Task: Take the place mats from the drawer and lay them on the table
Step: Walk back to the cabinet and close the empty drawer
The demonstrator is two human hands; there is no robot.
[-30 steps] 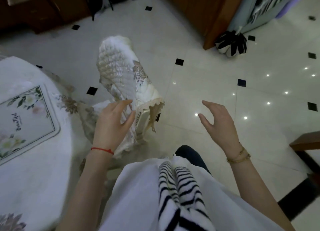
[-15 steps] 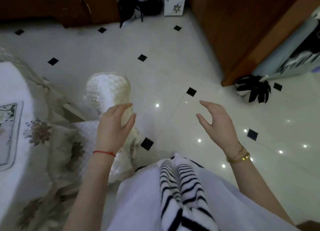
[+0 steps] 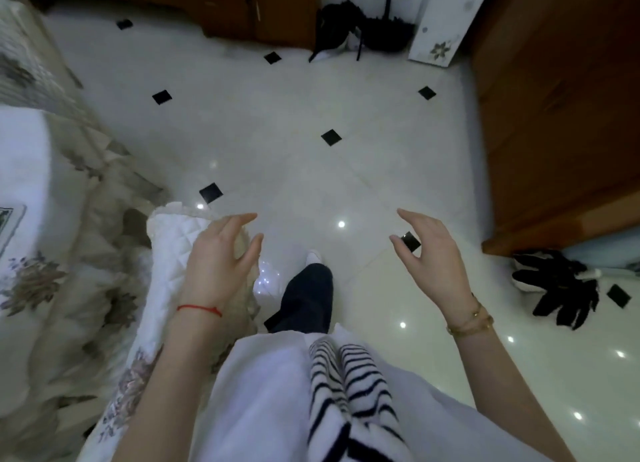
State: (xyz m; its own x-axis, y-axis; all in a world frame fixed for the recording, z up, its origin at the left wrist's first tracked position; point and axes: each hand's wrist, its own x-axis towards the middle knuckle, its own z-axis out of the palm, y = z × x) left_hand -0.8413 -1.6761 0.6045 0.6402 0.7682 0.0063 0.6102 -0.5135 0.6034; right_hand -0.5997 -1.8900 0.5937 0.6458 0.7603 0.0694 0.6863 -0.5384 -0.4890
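The left hand [image 3: 221, 257] hangs with its fingers spread and loosely curled, holding nothing; a thin red string circles its wrist. Right under its palm and reaching past its fingertips stands a chair [image 3: 166, 254] in a white quilted cover with a frilled edge, though whether the hand touches the cover I cannot tell. Further out on that hand's outer side is the table [image 3: 24, 171] under a white cloth with flowers, and only a corner of one place mat [image 3: 10, 219] shows on it at the picture's edge. The right hand [image 3: 433, 254] is also empty, thumb and fingers apart, over the white floor [image 3: 277, 115] with small black squares. Gold bracelets [image 3: 471, 319] sit on its wrist. Beyond its outer side lies a black-and-white umbrella [image 3: 557, 285] beside a wooden cabinet [image 3: 561, 115].
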